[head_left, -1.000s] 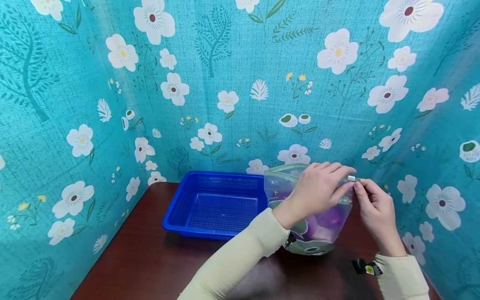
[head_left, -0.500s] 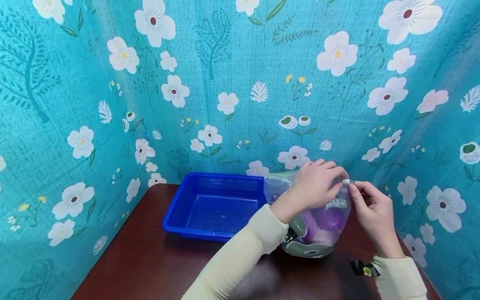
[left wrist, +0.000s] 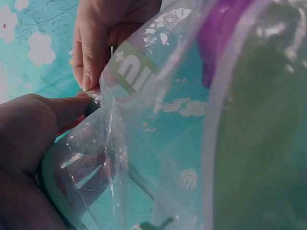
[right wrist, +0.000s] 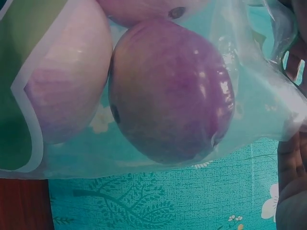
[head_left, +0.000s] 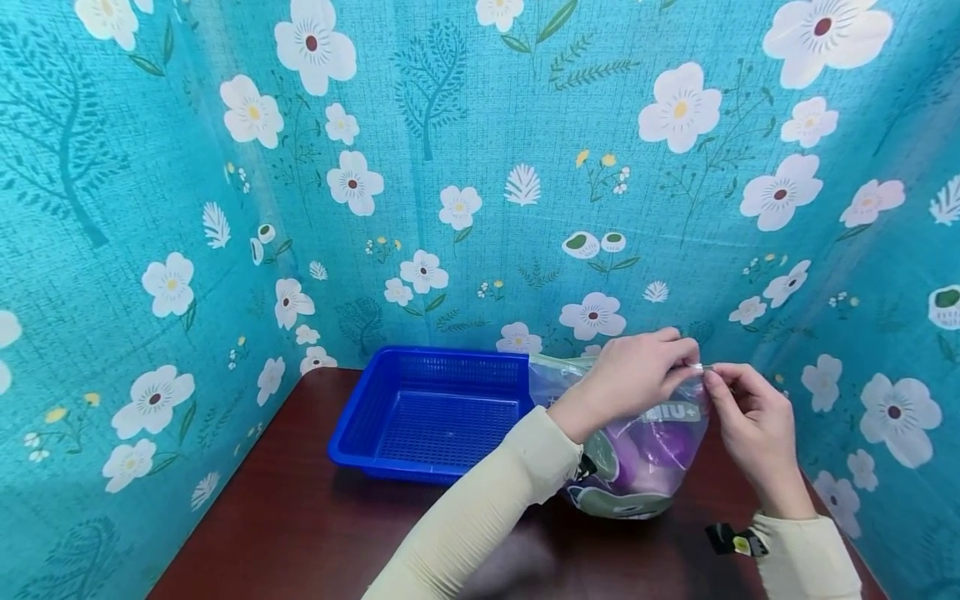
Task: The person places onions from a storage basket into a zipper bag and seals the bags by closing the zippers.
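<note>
A clear zip bag with green printed patches stands on the table, holding several round purple-pink fruits or vegetables whose exact kind I cannot tell. At the bag's top right corner sits a small white slider. My left hand reaches across the bag and pinches its top edge at the slider with thumb and fingers. Just right of it, my right hand pinches the end of the same edge, so the fingertips of both nearly meet, as the left wrist view also shows. My left hand hides part of the bag's mouth.
A blue plastic basket stands left of the bag, close against it, nothing visible inside. Dark red-brown table lies beneath. Turquoise flowered cloth hangs behind and along both sides.
The left fingers, straighter a second ago, now curl in over the slider. Both hands have stayed at the bag's right corner with only small shifts. The basket has not moved.
</note>
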Available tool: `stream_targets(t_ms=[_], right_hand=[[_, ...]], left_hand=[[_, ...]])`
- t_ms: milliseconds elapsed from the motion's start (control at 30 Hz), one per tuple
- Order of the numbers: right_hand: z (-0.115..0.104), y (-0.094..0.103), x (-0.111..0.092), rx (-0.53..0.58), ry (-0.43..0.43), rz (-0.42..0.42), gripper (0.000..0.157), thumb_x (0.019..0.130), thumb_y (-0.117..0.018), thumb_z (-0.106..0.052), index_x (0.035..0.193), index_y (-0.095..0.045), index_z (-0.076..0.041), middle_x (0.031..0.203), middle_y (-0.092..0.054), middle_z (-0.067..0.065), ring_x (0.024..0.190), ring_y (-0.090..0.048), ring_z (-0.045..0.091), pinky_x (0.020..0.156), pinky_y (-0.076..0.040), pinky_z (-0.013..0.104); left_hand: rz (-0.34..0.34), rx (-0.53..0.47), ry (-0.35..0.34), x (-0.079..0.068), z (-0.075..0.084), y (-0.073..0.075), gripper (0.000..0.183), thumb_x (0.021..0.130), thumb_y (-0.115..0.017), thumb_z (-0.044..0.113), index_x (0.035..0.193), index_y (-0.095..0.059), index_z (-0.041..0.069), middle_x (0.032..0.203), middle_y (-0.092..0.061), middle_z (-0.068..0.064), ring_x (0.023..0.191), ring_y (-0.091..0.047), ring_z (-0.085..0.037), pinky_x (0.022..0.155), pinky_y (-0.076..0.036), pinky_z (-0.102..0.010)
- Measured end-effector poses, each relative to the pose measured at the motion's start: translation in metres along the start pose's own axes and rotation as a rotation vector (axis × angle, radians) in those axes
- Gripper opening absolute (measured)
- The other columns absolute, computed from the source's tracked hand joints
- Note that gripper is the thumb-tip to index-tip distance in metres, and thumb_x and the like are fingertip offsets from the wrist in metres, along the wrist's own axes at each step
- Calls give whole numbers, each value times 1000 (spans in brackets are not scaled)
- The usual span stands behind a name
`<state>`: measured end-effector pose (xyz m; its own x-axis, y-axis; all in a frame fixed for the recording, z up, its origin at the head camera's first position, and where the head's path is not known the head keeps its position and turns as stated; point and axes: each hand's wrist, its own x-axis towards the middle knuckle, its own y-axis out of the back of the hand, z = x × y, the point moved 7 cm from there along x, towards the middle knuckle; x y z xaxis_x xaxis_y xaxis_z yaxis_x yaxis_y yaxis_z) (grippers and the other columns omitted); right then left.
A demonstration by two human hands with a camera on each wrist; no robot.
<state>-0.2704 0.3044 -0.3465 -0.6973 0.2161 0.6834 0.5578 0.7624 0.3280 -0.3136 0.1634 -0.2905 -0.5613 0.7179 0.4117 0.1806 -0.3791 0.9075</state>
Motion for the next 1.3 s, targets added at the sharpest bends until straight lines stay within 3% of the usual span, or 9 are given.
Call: stream_targets(t_ms=[733, 933, 1300], right_hand=[[4, 0, -1, 14, 9, -18, 14, 101, -64, -4, 114, -69, 0, 83, -58, -14, 68, -47, 4, 58, -42, 12], [4, 3, -1, 3, 13, 23, 12, 101, -65, -3, 110, -69, 1, 86, -60, -18, 68, -48, 3, 58, -41, 10], [11, 10, -2, -14, -67, 65, 15, 102, -65, -9, 112, -70, 0, 90, -60, -20, 72, -50, 5, 60, -42, 8]], left_hand=[[41, -19, -20, 0, -2, -4, 15, 108, -55, 37, 103, -66, 28, 92, -57, 16, 76, -51, 3, 66, -40, -13], [28, -21, -18, -3, -3, -3, 14, 108, -55, 36, 104, -66, 28, 93, -58, 17, 76, -51, 3, 66, -40, -13], [46, 17, 14, -12, -13, 2, 15, 107, -55, 38, 100, -65, 30, 88, -55, 19, 76, -50, 4, 65, -42, -15]])
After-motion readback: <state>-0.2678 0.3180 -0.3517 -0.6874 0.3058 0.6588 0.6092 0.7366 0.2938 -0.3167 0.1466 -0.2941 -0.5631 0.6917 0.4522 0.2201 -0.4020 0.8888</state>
